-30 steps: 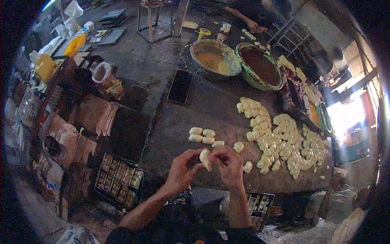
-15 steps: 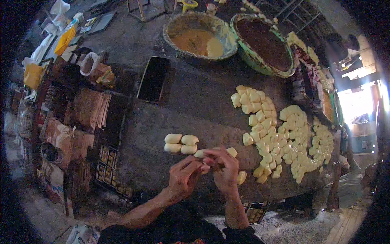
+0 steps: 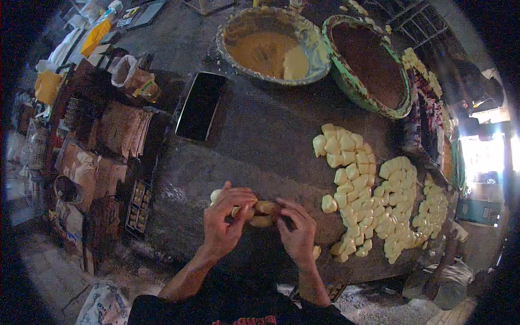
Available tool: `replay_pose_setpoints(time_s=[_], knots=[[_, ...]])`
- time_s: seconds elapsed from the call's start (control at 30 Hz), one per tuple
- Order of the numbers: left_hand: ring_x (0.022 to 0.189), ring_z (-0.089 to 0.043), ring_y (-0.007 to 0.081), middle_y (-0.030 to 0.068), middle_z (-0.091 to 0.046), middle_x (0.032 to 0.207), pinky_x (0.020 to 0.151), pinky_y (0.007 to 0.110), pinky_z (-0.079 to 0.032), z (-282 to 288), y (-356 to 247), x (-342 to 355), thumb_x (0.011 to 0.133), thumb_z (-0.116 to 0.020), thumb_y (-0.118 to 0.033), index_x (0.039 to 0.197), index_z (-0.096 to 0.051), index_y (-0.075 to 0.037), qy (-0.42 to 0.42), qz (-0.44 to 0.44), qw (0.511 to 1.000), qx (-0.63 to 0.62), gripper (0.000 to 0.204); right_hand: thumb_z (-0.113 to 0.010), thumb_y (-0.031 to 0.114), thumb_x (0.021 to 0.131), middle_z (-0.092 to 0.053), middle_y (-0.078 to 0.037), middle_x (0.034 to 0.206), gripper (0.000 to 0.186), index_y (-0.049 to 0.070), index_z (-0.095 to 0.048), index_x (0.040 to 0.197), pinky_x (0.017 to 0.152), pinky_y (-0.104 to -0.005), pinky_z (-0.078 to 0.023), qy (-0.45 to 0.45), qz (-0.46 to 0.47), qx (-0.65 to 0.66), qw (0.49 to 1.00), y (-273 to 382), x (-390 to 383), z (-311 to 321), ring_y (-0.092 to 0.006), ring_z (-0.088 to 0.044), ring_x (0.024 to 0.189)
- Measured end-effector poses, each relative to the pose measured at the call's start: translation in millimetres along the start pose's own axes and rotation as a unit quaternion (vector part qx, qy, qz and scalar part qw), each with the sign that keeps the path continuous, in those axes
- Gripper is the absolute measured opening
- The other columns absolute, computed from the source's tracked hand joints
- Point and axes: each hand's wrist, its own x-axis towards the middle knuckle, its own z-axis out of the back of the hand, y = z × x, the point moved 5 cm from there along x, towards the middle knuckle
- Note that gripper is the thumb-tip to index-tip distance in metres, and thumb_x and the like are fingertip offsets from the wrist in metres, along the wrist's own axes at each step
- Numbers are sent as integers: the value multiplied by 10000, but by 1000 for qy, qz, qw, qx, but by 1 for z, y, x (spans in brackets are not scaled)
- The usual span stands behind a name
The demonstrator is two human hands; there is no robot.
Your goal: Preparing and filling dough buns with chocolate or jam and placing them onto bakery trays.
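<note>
A small cluster of pale dough pieces (image 3: pixel 261 220) sits on the dark table between my two hands. My left hand (image 3: pixel 221 216) curls over the left part of the cluster, its fingers and thumb gripping around it and hiding some pieces. At the right end, the bent fingers and thumb of my right hand (image 3: pixel 297 230) pinch the cluster from the side. To the right spreads a large mass of cut dough lumps (image 3: pixel 352 189), with one loose lump (image 3: pixel 316 252) beside my right wrist.
An empty-looking black tray (image 3: pixel 200 106) lies at the far left of the table (image 3: pixel 244 146). Beyond stand a basin with tan filling (image 3: pixel 260 49) and a green-rimmed basin with dark filling (image 3: pixel 368 65). At left, a tray of small pieces (image 3: pixel 139 206) sits below table level.
My hands have moved apart, from working together right of the cluster to its two ends. The dough pieces that lay uncovered are now partly under my left hand. The view has shifted slightly.
</note>
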Motion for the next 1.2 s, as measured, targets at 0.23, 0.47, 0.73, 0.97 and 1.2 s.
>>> replay_pose_setpoints(time_s=[0.23, 0.47, 0.73, 0.97, 1.2], knots=[[1096, -568, 289, 91, -628, 1080, 1061, 503, -339, 27, -9, -11, 897, -562, -83, 1068, -645, -59, 21, -106, 962, 252, 192, -735, -6, 640, -538, -114, 1200, 563, 72, -545, 1165, 1028, -404, -386, 103, 60, -197, 973, 12, -6, -34, -314, -492, 1166], [1028, -588, 294, 98, -626, 1019, 1039, 493, -368, 89, -22, -49, 865, -595, -43, 1032, -649, -66, -15, -89, 973, 213, 178, -725, 69, 697, -546, -97, 1197, 559, 109, -537, 1222, 990, -430, -387, 26, 76, -192, 978, 45, -5, -20, -327, -489, 1147], [1005, -596, 293, 112, -625, 1023, 875, 397, -480, 99, -47, -61, 870, -596, -28, 1063, -641, -51, 18, -92, 989, 116, 200, -655, 121, 825, -657, -72, 1016, 295, 94, -648, 1119, 840, -396, -489, 97, 90, -118, 984, 50, 40, -51, -269, -612, 965], [975, -617, 215, 107, -622, 1034, 847, 330, -497, 70, -51, -38, 882, -633, -93, 1139, -612, -27, 93, -24, 994, -58, 266, -653, 99, 863, -676, -78, 985, 122, 47, -661, 973, 737, -280, -519, 46, -107, 183, 976, 98, 4, -25, -124, -623, 844], [944, -610, 147, 70, -630, 1045, 823, 312, -504, 33, -21, -19, 878, -658, -139, 1146, -610, -23, 70, 115, 979, -153, 296, -642, -17, 799, -643, -73, 919, 173, 53, -649, 957, 753, -308, -519, -38, 151, 33, 987, 96, 4, -6, -218, -633, 904]])
